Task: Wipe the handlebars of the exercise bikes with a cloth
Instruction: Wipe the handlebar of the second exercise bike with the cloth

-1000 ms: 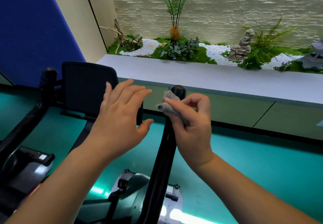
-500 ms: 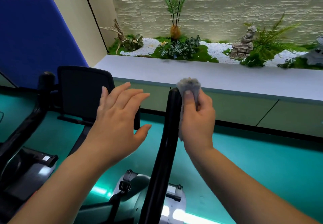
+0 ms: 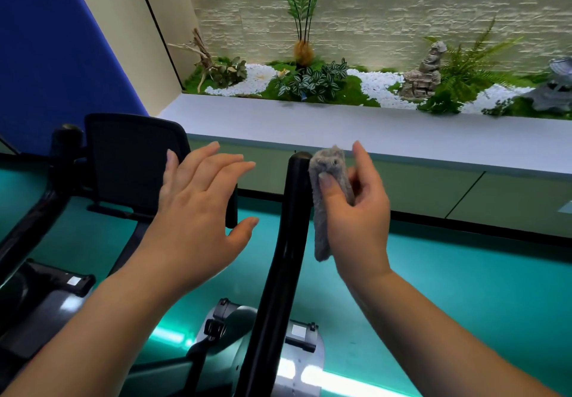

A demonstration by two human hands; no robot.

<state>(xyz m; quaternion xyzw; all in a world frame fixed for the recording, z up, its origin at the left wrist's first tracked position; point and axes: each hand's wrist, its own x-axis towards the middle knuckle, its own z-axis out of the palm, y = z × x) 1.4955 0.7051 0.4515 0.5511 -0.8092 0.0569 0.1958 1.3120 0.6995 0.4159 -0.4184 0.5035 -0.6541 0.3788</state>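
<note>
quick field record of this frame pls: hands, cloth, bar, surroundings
left hand: open, fingers spread, holds nothing, left of the bar
right hand: pinches the grey cloth
cloth contact: against the right side of the handlebar, just below its tip
handlebar: black, upright, rounded tip
console screen: dark, behind the left hand
second handlebar: far left, untouched
background: grey ledge with planter behind

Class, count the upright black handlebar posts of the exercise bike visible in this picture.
2: one black handlebar post at centre beside the grey fluffy cloth, one at far left. Others may be hidden.
</note>
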